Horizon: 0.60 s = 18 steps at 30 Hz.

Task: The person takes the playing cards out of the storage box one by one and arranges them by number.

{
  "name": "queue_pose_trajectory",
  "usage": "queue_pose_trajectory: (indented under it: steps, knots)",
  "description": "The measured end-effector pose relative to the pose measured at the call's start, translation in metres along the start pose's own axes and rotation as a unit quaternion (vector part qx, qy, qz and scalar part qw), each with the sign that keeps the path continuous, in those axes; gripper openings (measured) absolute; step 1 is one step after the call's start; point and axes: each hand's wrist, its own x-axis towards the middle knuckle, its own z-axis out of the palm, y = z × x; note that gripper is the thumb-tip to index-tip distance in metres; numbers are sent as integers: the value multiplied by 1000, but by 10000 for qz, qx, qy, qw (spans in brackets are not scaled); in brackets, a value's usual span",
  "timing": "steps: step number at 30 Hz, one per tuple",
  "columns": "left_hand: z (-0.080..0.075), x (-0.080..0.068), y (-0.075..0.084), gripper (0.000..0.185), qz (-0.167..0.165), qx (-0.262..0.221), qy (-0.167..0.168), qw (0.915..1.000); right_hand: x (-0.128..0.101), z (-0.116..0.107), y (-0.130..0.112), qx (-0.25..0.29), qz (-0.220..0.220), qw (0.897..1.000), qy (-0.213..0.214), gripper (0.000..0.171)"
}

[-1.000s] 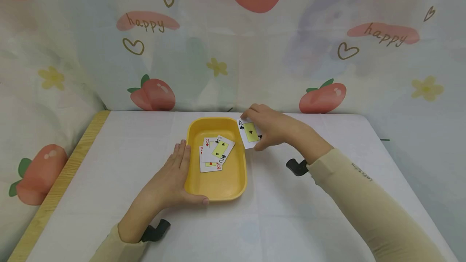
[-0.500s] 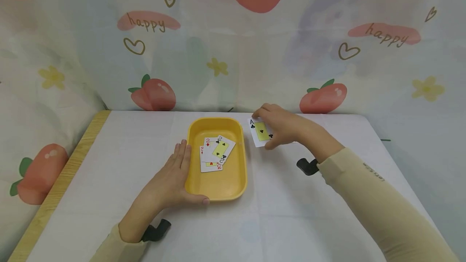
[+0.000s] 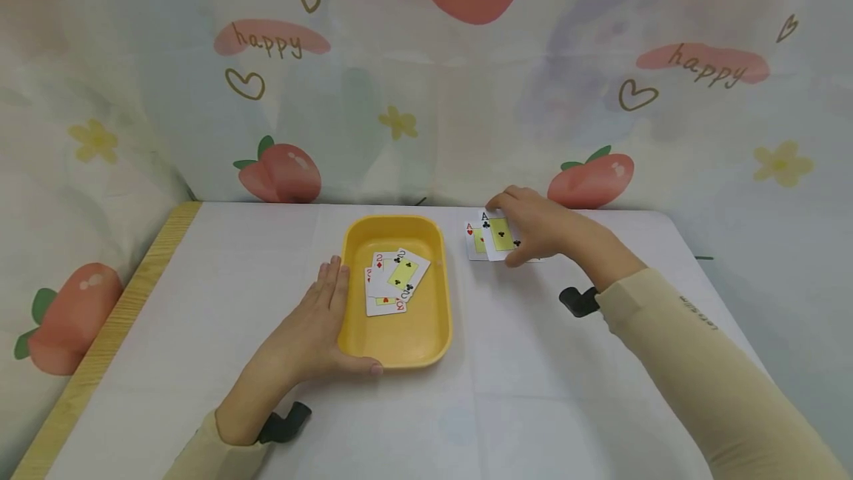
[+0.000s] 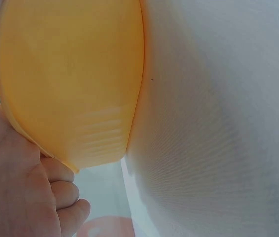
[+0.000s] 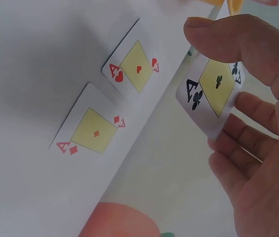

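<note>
Right wrist view gives me the clearest read: my right hand [image 5: 258, 133] pinches the ace of clubs [image 5: 212, 89] between thumb and fingers, face up, lifted clear of the white table [image 5: 25, 44]. Just beside it on the table lie the ace of hearts [image 5: 137, 66] and the ace of diamonds [image 5: 94, 131], side by side, apart. From the head camera, my left hand [image 3: 309, 332] lies flat with straight fingers against the yellow tray's [image 3: 400, 350] near-left wall, thumb along its front rim, steadying it; the tray holds overlapping twos [image 3: 393, 280]. I judge the sorting is mid-way: this ace wants lowering next to the other aces, aligned, then letting go.
</note>
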Motion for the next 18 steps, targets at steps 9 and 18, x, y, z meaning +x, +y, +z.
queue_pose_trajectory:
  steps: [9, 18]
  knots:
    - [0, 0, -1, 150, 23, 26, 35, 10000, -5, 1, 23, 69, 247, 9997, 35, 86]
    - [0, 0, -2, 150, 48, 4, 15, 10000, -11, 4, 46, 227, 519, 9984, -21, 85]
